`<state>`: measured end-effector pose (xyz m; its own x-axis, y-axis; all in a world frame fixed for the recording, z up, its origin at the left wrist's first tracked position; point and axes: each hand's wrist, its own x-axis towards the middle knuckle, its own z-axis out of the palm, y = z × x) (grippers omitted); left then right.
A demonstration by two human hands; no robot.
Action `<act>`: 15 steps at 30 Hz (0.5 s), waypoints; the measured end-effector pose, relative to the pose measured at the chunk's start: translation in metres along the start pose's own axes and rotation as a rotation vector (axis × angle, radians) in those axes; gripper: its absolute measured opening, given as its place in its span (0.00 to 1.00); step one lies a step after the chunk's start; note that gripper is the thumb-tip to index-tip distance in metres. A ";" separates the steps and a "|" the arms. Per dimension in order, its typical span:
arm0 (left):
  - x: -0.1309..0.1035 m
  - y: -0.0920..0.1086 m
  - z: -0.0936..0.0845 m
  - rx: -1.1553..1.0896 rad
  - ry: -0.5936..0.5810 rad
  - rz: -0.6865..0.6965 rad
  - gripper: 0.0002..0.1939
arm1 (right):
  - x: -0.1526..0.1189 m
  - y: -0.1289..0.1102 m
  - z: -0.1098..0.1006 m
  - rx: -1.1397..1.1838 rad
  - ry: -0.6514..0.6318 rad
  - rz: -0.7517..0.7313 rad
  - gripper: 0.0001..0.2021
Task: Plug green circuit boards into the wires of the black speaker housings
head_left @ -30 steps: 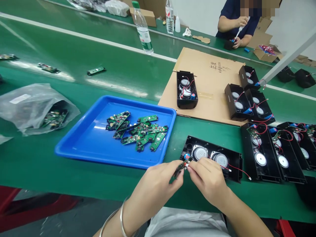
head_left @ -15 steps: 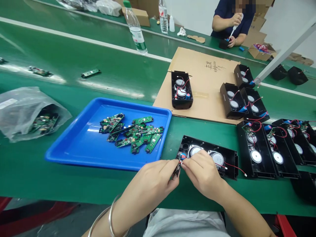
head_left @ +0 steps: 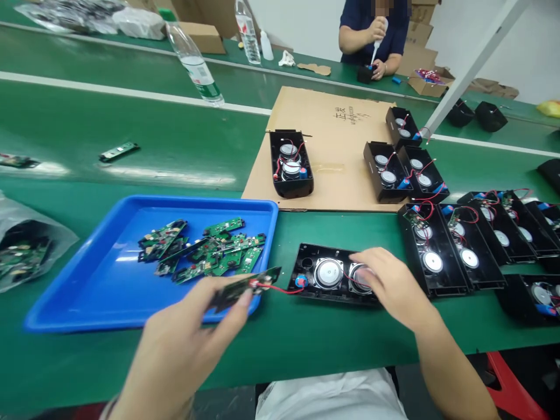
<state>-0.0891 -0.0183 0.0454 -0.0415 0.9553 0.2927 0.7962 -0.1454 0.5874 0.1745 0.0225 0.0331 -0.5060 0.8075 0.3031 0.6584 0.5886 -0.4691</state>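
Observation:
My left hand pinches a green circuit board by its edges, above the front right side of the blue tray. A red wire runs from this board to a blue cylindrical part at the left end of a black speaker housing. The housing lies open on the green table with two round speakers inside. Over its right end is my right hand, fingers apart and slightly blurred, partly hiding the right speaker. I see nothing held in it.
Several circuit boards lie piled in the tray, and a plastic bag with more stands left. Speaker housings crowd the right side; others sit on cardboard. A bottle stands behind. Across the table, a person handles a part.
My hands, close together at the housing's left end before, have parted. The left carried the board leftward, its red wire now stretched out; the right moved over the right speaker. The view shifted right.

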 end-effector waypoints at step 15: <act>-0.013 0.049 0.077 -0.788 -0.416 -0.446 0.12 | -0.033 0.019 0.015 -0.188 0.044 0.135 0.10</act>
<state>-0.0034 -0.0184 0.0122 0.0960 0.9564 -0.2758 0.1249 0.2634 0.9566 0.1951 0.0067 0.0019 -0.3837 0.8780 0.2861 0.8130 0.4682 -0.3463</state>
